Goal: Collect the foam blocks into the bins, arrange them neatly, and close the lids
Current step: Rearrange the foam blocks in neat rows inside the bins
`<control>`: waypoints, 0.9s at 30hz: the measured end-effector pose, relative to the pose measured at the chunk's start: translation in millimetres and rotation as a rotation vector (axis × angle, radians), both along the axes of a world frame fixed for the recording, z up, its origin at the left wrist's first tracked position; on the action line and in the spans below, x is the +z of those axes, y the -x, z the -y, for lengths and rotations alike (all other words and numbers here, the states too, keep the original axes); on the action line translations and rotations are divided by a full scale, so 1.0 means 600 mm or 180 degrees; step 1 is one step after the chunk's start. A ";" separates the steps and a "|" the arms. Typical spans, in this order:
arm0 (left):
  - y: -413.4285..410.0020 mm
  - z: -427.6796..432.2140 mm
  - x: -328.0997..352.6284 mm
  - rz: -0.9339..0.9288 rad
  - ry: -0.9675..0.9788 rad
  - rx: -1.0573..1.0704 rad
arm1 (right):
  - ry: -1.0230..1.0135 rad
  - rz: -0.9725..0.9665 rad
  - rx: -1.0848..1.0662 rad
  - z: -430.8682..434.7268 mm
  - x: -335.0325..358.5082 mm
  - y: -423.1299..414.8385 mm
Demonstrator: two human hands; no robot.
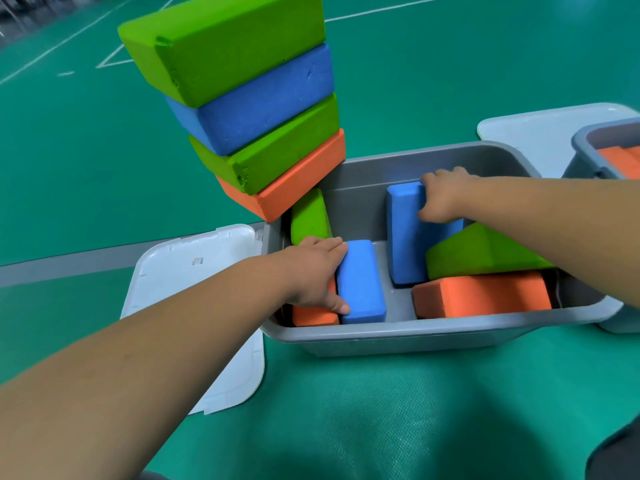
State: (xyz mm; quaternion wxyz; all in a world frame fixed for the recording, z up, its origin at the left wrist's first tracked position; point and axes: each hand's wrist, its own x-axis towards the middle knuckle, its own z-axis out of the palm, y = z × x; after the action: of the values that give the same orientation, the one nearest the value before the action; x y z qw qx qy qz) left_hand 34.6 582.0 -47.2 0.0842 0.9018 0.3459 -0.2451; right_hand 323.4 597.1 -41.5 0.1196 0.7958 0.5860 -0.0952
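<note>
The green floor (415,410) has white lines and a grey strip, like a sports hall. An open grey plastic bin (381,336) sits on it in the middle. A flat white plastic lid (180,271) lies on the floor just left of the bin. Far right are a second white lid (526,133) and a second grey bin (581,140) with a small orange piece (620,157) showing inside. A leaning stack of four foam blocks (242,81), green, blue, green and orange, stands at the first bin's far left corner.

Both bare arms reach into this bin. The left hand (311,271) grips a lying blue foam block (362,282) near the left side, thumb on its near end and fingers on its far end. The right hand (445,199) curls over the top of a standing blue foam block (405,244) and holds it. Right of that, a tilted green foam block (485,252) rests on an orange foam block (485,296).
</note>
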 end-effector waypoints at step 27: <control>0.000 -0.006 -0.002 0.0093 -0.0045 0.0020 | -0.0159 0.0554 0.1311 0.004 0.051 0.042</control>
State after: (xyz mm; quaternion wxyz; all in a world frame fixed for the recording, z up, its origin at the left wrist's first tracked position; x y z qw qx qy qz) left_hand 34.4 585.8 -48.6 0.0837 0.9048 0.3491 -0.2292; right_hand 298.2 594.7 -10.9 0.1669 0.6672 0.7258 0.0148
